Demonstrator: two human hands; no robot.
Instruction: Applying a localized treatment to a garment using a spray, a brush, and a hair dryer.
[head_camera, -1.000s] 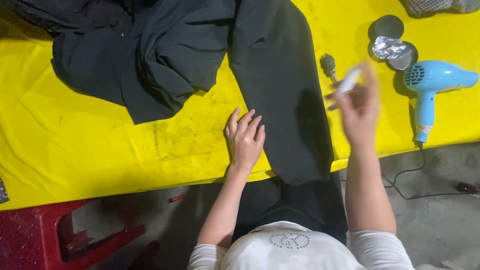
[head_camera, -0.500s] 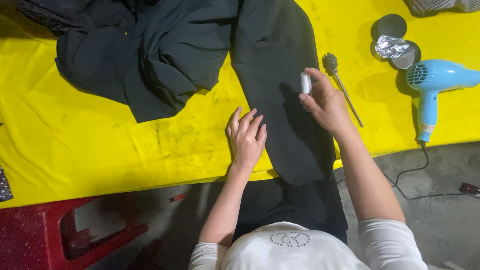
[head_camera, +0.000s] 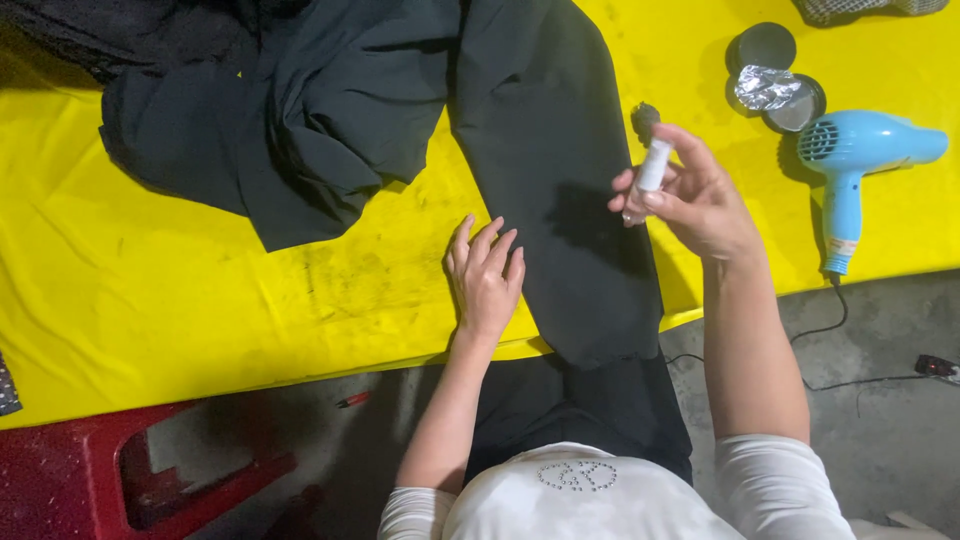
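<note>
Black trousers (head_camera: 560, 190) lie on a yellow table (head_camera: 180, 300), one leg stretched flat toward the person and hanging over the table's near edge, the rest bunched in a dark heap at the far left of that leg. Just left of the leg, the left hand (head_camera: 485, 275) rests open, palm down, on the table, its fingertips touching the leg's edge. Above the leg's right edge, the right hand (head_camera: 690, 200) is closed around a small white bottle (head_camera: 655, 165), held upright. Right of the leg lie a blue hair dryer (head_camera: 850, 165) and, beyond it, a round dark tin (head_camera: 770, 50) with crumpled foil (head_camera: 765, 88).
</note>
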